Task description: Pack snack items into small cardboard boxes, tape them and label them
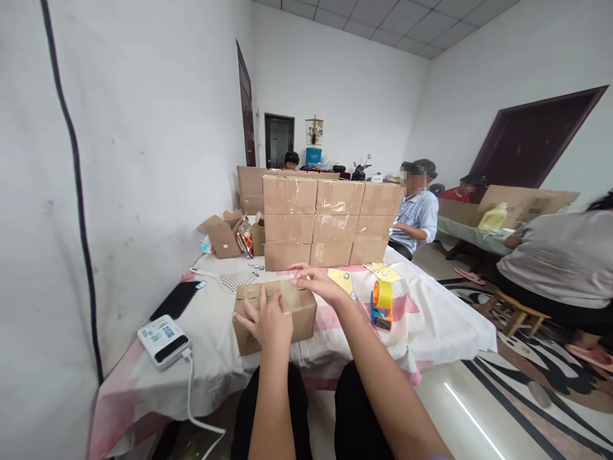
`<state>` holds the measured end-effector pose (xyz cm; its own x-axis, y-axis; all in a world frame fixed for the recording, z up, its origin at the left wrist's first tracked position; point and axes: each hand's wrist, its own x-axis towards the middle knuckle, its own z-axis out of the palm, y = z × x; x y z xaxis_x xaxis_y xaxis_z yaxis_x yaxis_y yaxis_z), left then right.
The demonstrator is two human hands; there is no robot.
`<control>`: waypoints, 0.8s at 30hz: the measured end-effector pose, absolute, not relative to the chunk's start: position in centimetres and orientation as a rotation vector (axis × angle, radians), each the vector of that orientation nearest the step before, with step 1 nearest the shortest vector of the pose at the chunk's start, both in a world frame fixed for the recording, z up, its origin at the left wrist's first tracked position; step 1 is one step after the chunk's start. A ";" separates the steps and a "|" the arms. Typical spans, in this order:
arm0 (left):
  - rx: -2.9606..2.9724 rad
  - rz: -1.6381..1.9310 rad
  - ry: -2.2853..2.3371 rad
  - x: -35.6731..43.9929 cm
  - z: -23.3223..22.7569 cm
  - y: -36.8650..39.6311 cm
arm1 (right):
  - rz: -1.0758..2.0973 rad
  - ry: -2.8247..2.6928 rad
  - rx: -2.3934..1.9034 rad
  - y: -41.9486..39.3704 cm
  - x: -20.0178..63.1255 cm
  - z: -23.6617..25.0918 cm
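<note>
A closed brown cardboard box (302,322) rests on the cloth right in front of me, with clear tape across its top. My left hand (269,314) lies on the top and near edge of this box, fingers spread. Over the far right part of the lid is my right hand (316,282), its fingers stretched out and touching the taped area. A tape dispenser (382,306), blue and orange with a yellow roll, stands to the right of the box, apart from both hands.
Behind the box rises a stack of taped cardboard boxes (313,223). Opened cartons (225,237) stand at back left. A black phone (177,300) and a white power bank (163,340) with a cable lie left. Yellow printed sheets (385,272) lie right. Other people sit farther off.
</note>
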<state>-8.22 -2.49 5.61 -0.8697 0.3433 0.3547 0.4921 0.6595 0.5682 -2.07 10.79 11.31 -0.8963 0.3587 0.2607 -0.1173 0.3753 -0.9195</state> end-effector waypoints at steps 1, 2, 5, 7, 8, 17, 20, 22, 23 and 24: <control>-0.692 -0.991 -2.671 -8.3 5.7 -2.6 | 1.414 -2.274 -0.331 11.3 -2.9 10.7; -0.706 -0.987 -2.678 -8.3 5.7 -2.7 | 1.317 -2.306 -0.423 11.7 -3.5 10.0; -0.730 -1.020 -2.687 -8.5 5.7 -2.8 | 1.203 -2.334 -0.514 12.7 -4.7 8.3; -0.699 -1.055 -2.672 -8.6 5.7 -2.7 | 1.156 -2.339 -0.528 13.0 -4.9 7.5; -0.678 -1.070 -2.655 -8.6 5.6 -2.6 | 1.134 -2.338 -0.532 13.1 -4.9 7.3; -0.666 -1.072 -2.569 -8.8 4.9 -2.2 | 0.968 -2.297 -0.579 12.8 -5.2 5.8; -0.677 -1.070 -2.558 -8.8 4.8 -2.3 | 0.926 -2.297 -0.573 12.7 -5.4 5.4; -0.687 -1.070 -2.556 -8.8 4.9 -2.4 | 0.896 -2.317 -0.556 12.6 -5.4 5.3; -0.692 -1.068 -2.557 -8.8 4.9 -2.4 | 0.880 -2.334 -0.547 12.6 -5.5 5.3; -0.696 -1.065 -2.559 -8.8 5.0 -2.4 | 0.864 -2.352 -0.539 12.5 -5.5 5.4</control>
<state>-8.83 -2.45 4.96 -0.8437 0.3230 0.4288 0.5318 0.6116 0.5858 -5.48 12.54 5.36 -0.7558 0.5391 0.3716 0.1701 0.7097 -0.6837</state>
